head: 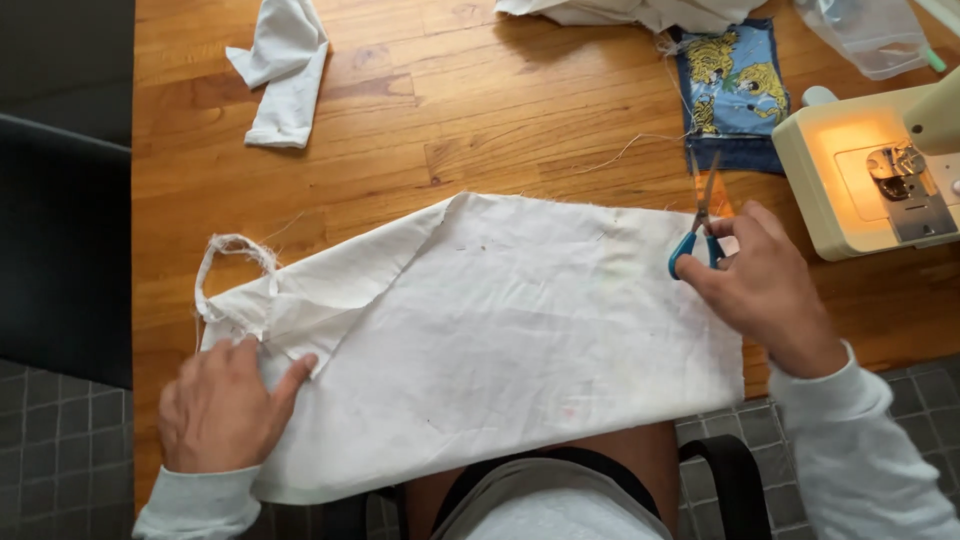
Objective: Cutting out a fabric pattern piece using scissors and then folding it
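From the head camera, the near edge of the white cloth (500, 340) drops past the wooden table (400, 120) and hides behind the person's lap. The sewing machine (880, 170) is cut off at the right edge. The cloth's long axis runs left to right, with a frayed loop at its far-left corner. It is creased woven fabric. The left hand (225, 405) presses flat, fingers spread, on the left end. The right hand (765, 285) grips blue-handled scissors (700, 225), blades pointing far, at the cloth's far-right corner.
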